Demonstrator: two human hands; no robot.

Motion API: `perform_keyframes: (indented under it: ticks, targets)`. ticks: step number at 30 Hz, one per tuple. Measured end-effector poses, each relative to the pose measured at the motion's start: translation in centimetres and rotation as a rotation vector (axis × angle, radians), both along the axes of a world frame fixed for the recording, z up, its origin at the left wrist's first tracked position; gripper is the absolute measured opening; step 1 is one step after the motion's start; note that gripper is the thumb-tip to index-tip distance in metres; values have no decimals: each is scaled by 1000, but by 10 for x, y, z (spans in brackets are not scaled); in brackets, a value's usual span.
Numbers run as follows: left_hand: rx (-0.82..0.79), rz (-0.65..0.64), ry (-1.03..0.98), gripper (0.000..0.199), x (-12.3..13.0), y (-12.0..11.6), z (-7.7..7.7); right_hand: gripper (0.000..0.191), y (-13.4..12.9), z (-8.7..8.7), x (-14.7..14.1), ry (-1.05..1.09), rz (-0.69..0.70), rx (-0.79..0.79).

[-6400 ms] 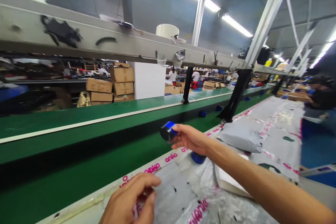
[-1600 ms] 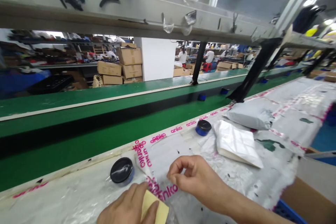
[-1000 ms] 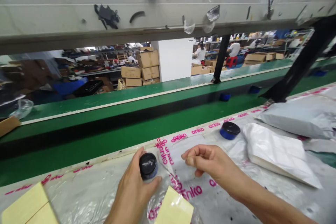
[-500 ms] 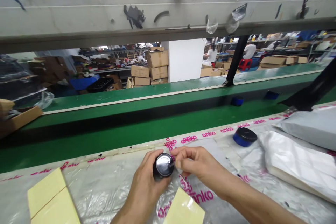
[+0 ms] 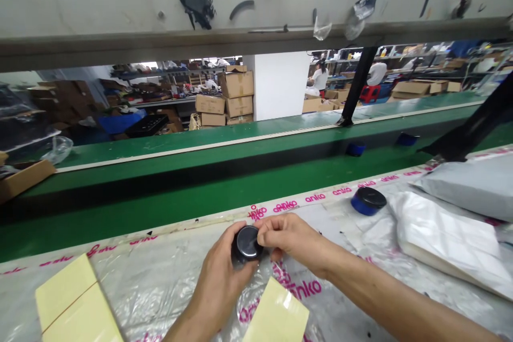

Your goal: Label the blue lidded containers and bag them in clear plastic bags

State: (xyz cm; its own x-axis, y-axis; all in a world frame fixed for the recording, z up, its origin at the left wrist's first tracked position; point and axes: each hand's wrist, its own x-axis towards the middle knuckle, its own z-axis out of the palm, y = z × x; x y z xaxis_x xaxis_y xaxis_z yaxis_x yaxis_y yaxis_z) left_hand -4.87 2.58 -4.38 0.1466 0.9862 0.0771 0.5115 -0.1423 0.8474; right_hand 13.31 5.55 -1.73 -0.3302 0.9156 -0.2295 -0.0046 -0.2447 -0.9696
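Lower centre, left hand [image 5: 219, 278] cups a glossy black cylinder [image 5: 247, 242], flat top up; right hand [image 5: 294, 239] pinches at its edge, contents unclear.

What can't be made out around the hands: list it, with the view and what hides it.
Head view: the side of the black-topped container against the palm, hidden by the left hand.
Head view: anything pinched in the right hand, too small and covered by its fingers.
Head view: near ends of the yellow sheets, cut off by the bottom edge.
Head view: the grey bag's far end, cut off by the right edge.
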Motion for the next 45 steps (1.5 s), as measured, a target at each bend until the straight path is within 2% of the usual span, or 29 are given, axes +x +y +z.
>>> perform_keyframes:
  ticks: [16, 28, 45]
  targets:
    - [37, -29, 21, 59, 0, 0, -2, 12, 3, -1, 0, -40, 16, -10]
    - [48, -24, 34, 59, 2, -3, 1, 8, 6, -10, 0, -76, 23, 47]
    - [109, -26, 68, 58, 2, -2, -3, 8, 5, -8, -1, -129, -5, 83]
